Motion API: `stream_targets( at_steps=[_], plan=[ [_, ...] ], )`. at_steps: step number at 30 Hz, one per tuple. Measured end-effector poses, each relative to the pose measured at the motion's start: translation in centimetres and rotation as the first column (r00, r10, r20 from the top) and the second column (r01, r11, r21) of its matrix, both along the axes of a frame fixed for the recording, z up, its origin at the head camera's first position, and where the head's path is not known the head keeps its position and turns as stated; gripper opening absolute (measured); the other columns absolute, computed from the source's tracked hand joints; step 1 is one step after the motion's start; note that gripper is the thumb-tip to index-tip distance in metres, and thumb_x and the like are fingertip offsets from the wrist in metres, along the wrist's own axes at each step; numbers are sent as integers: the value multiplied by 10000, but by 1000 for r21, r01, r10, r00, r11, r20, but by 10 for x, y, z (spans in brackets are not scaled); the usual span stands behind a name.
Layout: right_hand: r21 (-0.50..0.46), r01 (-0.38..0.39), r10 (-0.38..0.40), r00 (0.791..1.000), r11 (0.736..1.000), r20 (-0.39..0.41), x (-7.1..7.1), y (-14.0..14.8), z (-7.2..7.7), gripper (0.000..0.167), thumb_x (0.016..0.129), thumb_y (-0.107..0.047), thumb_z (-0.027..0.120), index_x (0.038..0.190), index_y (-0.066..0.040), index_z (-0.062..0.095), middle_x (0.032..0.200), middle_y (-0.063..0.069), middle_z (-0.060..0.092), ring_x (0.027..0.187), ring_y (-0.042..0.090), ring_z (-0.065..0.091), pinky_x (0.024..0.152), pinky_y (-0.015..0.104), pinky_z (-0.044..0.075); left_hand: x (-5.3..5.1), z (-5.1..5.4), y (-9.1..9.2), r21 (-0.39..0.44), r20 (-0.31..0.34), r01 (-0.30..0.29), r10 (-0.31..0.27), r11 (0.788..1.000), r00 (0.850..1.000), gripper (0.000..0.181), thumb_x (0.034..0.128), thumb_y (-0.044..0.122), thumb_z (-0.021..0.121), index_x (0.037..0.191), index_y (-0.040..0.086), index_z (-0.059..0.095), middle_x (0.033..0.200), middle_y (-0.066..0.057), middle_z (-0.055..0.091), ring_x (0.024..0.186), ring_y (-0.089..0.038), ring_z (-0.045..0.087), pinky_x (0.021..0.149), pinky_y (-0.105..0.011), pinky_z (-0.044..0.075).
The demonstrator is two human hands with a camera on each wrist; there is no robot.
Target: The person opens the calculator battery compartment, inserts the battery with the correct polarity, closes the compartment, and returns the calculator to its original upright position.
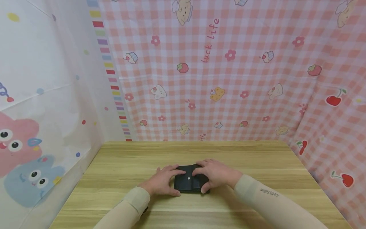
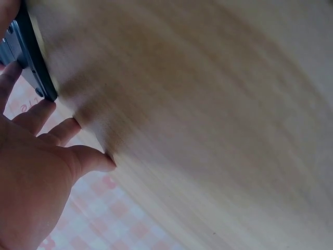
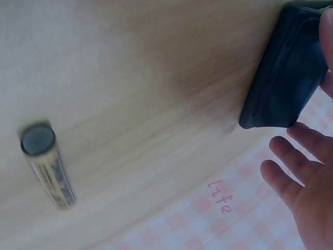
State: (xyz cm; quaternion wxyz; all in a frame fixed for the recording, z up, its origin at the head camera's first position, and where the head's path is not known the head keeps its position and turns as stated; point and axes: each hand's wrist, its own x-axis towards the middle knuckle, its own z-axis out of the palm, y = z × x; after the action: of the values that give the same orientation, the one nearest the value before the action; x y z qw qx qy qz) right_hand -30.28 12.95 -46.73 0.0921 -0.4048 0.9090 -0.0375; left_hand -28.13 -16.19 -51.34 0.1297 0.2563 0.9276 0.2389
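Observation:
A black wallet [image 1: 183, 184] with a snap strap and a pale round stud lies flat on the wooden table in the head view. My left hand [image 1: 163, 180] holds its left end, thumb by the near corner and a finger lying on top. From the other side my right hand [image 1: 215, 173] grips the right end, its thumb at the near edge and its fingers over the top and far side. In the left wrist view the outer fingers of the left hand [image 2: 36, 172] spread past the wallet [image 2: 31, 52]. The right wrist view shows the wallet's dark side [image 3: 283, 73].
A small cylinder [image 3: 49, 166] with a dark round end and a yellowish printed label is on the table in the right wrist view; the head view does not show it. Patterned cloths [image 1: 214, 76] rise behind and beside the wooden table [image 1: 120, 165].

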Motion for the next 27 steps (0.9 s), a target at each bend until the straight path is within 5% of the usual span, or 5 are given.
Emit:
stream_targets(
  at_steps=[27],
  plan=[
    [105,-63,66,997,992,-26,-10,-12,8,610,790,-591,883,1307,-348,668,1561,139,591,1412,358,597,1203,541,459,6,6,-1,8,14,-10,10,1000,1000,822,860,498,884,1581,342,521,1756,-125,314,1629,-431,271,1234,-837,108]
  ],
)
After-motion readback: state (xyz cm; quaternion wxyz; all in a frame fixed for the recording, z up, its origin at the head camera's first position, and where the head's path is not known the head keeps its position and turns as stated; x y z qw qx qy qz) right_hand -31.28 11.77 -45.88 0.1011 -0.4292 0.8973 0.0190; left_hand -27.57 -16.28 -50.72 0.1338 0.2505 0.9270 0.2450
